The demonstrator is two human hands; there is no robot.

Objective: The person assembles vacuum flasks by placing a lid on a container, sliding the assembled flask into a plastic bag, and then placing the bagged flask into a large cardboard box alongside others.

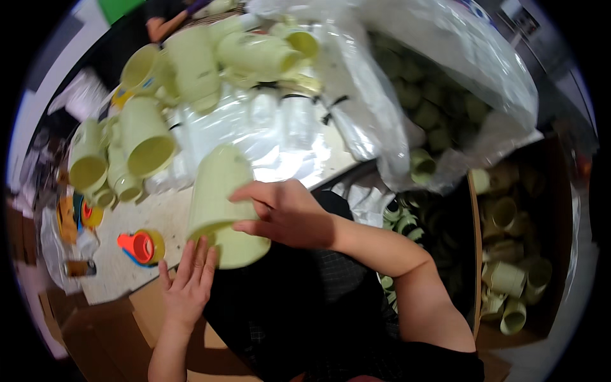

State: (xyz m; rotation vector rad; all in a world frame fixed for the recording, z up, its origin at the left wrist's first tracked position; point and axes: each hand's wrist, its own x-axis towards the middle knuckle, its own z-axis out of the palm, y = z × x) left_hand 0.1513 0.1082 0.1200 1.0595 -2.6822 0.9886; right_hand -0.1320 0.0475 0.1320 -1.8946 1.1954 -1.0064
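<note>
A pale yellow-green plastic container (pixel 223 172), jug-sized and roughly cylindrical, leans in front of me at the table's near edge, its open end toward my lap. Along the left of its near rim lie the stretched, slightly spread fingers of my left hand (pixel 187 283). My right hand (pixel 283 210) is over its right side, thumb and index finger extended and apart, with the other fingers curled. The index tip is at the outer wall and the thumb close to the rim. My hand hides part of the wall; what supports the container underneath cannot be seen.
Similar pale containers (pixel 149 137) crowd the table's left and back. A small orange-and-yellow cup-like piece (pixel 145 247) stands on the near left. Clear plastic packaging (pixel 280 140) covers the middle. On the right are a plastic-lined bin (pixel 407 127) and a cardboard box (pixel 554 210) of parts. Another person's arm (pixel 167 28) shows behind.
</note>
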